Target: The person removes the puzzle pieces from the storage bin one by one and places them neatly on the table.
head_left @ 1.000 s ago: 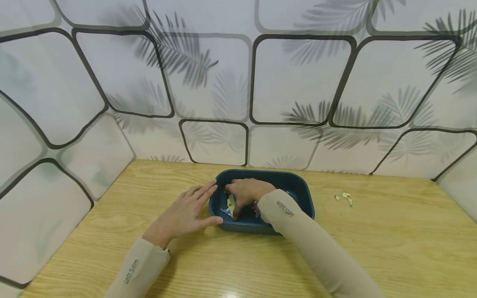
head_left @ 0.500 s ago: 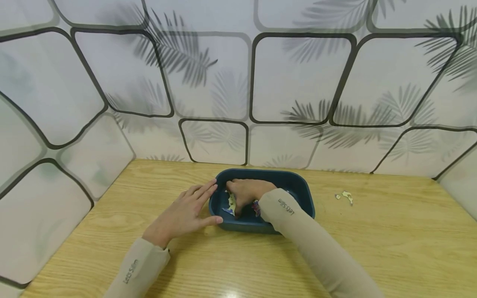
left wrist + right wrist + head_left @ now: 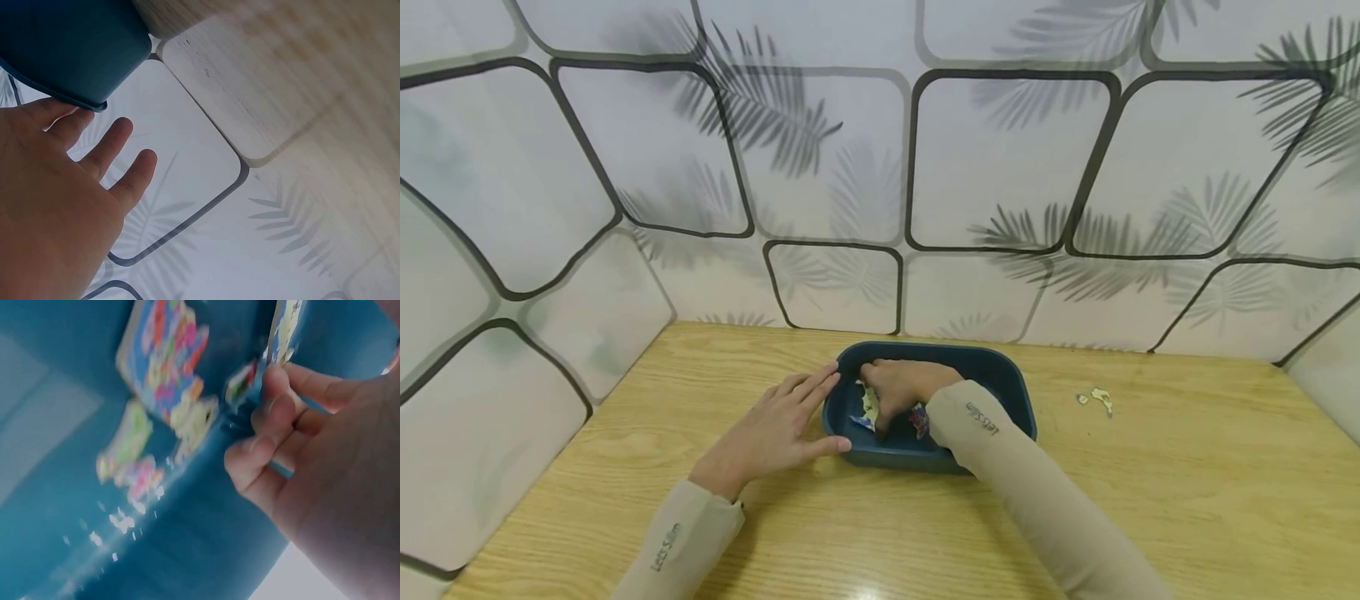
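A dark blue bin (image 3: 895, 459) stands on the wooden table. My left hand (image 3: 775, 437) rests against its left end, fingertips and thumb at the rim; in the left wrist view its fingers are spread and fairly straight. My right hand (image 3: 898, 387) reaches down inside the bin with bent fingers. It pinches a flat yellow and blue printed piece (image 3: 867, 408), irregular in outline, which stands tilted by the bin's left end. Under the right wrist lies a colourful printed piece (image 3: 919, 421). The right wrist view shows several pieces, among them a large multicoloured piece (image 3: 165, 359), on the bin floor.
Two small yellowish pieces (image 3: 1102, 401) lie on the table (image 3: 1150, 500) to the right of the bin. A patterned white wall (image 3: 835, 183) rises behind the table and along its left side.
My right hand and the yellow and blue piece have shifted slightly to the right, and the thumb a little back. The left hand has kept its place at the bin's rim.
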### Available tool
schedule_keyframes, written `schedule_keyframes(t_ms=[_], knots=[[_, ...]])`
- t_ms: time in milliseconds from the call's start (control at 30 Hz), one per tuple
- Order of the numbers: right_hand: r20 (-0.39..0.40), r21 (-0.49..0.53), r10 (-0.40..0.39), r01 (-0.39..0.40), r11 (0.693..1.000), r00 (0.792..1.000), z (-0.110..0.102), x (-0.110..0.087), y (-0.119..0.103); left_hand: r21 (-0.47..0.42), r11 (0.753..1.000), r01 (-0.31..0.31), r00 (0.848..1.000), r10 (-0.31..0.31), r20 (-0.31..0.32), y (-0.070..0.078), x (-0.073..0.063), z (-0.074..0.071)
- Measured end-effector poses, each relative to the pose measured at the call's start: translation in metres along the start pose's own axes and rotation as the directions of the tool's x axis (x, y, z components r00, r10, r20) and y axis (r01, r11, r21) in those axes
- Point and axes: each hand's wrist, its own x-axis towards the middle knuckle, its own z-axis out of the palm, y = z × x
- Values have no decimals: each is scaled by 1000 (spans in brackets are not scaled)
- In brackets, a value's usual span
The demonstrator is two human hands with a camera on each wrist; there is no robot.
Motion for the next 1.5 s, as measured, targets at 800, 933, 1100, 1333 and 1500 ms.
schedule_keyframes(t_ms=[800,933,1100,1333,1500], knots=[[-44,75,-82,85,994,996,-25,-34,25,-2,1000,-10,1000,10,0,1,0,0],[-63,81,-77,82,993,995,-26,-40,30,7,1000,-12,1000,12,-3,1,0,0],[-87,73,-95,102,992,992,-26,-46,37,18,1000,-15,1000,15,-2,2,-1,-2],[-92,89,-115,123,988,989,-25,-52,43,16,1000,0,1000,0,15,1,0,-2],[-95,95,-113,122,988,989,-26,-57,46,21,1000,-1,1000,1,17,1,0,-1]])
